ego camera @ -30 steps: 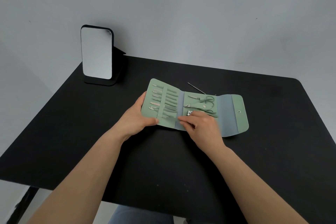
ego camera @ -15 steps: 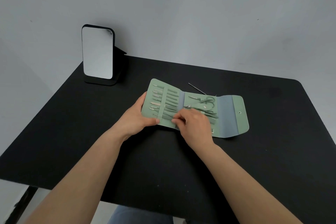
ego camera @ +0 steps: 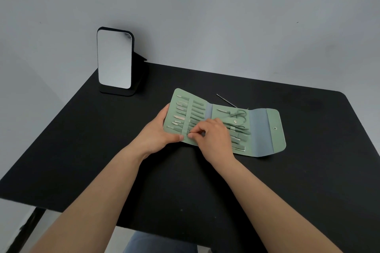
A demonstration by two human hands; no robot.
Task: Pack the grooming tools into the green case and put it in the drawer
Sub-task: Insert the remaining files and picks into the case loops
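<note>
The green case (ego camera: 224, 122) lies unfolded on the desk (ego camera: 308, 170), most loops filled. One thin metal tool (ego camera: 226, 100) remains loose behind it; no drawer visible. The left hand (ego camera: 158, 133) grips the case's left edge. The right hand (ego camera: 211, 135), fingertips pinched at a near slot, has shifted leftward since earlier.

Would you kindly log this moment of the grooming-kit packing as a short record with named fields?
surface: black rectangular table
case: green fold-out grooming case, lying open and flat
loose tool: thin metal pick on the table just behind the case
left hand: grips the case's left edge, thumb on top
right hand: fingertips pinch at a slot near the case's front edge; what they hold cannot be told
other: upright black-framed mirror, far left
drawer: not in view
</note>
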